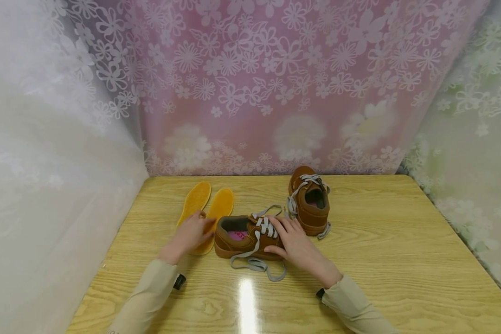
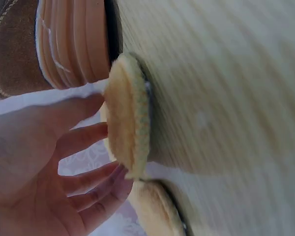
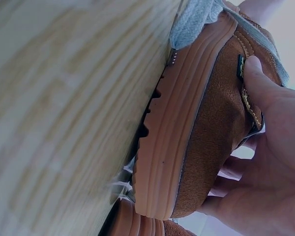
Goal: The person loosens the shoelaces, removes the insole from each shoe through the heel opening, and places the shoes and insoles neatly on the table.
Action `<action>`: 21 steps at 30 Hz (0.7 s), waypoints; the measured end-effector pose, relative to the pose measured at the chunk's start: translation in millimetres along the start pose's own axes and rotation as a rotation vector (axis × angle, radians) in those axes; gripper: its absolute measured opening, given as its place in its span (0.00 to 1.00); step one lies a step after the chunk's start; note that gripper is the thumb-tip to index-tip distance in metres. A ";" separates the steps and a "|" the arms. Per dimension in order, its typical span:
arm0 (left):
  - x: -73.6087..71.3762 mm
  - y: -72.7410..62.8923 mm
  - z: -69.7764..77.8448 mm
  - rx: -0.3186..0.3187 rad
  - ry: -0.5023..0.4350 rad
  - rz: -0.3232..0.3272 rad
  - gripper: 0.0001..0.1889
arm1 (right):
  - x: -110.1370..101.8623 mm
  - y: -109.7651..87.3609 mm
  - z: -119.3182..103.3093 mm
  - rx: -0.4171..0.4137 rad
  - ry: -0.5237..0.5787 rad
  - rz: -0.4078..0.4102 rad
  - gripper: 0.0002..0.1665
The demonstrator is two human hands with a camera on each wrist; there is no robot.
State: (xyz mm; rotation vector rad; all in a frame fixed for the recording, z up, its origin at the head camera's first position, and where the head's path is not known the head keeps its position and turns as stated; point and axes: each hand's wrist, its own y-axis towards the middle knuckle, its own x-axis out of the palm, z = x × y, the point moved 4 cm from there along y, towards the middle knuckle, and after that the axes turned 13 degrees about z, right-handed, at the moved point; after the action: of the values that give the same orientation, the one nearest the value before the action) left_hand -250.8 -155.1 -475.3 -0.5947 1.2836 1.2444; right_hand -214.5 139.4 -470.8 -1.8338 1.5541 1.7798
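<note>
A brown lace-up shoe (image 1: 249,242) lies on its sole with its toe to the right, its grey laces (image 1: 256,265) trailing loose. My right hand (image 1: 296,243) grips its front part, the thumb on the near side and the fingers over the far side. My left hand (image 1: 188,237) is at the yellow insoles, just left of the shoe's heel. In the left wrist view, the thumb and fingertips are spread right at the fuzzy edge of the nearer insole (image 2: 125,118). The other insole (image 1: 195,200) lies beside it, farther left.
A second brown shoe (image 1: 315,214) with grey laces stands behind and to the right, its toe toward the back. The wooden table (image 1: 401,260) ends at a pink flowered curtain (image 1: 271,116). Pale sheets hang along both sides.
</note>
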 end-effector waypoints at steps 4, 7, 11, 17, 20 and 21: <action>2.3 10.6 3.0 0.016 0.007 0.033 0.18 | -0.8 0.1 0.4 0.015 0.017 -0.016 0.49; 3.3 15.4 2.4 0.020 0.024 0.025 0.19 | -1.6 0.6 0.1 0.022 0.027 -0.018 0.49; 1.7 17.1 1.8 0.016 0.036 0.010 0.20 | -1.8 1.1 -1.2 0.019 0.021 -0.015 0.49; -3.2 14.9 5.1 0.049 0.034 0.018 0.19 | -1.6 0.1 -1.7 0.014 0.016 -0.026 0.49; -3.0 14.4 7.2 0.084 0.008 0.005 0.18 | -2.2 0.1 -1.1 0.009 0.015 -0.013 0.49; -2.6 14.7 7.5 0.091 -0.001 0.006 0.17 | -2.4 0.2 -0.9 0.008 0.016 -0.010 0.49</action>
State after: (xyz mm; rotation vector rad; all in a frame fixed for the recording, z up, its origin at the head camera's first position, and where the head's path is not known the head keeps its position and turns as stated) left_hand -260.9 -144.9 -466.7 -0.5253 1.3349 1.1848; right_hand -213.4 139.9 -468.4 -1.8536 1.5525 1.7559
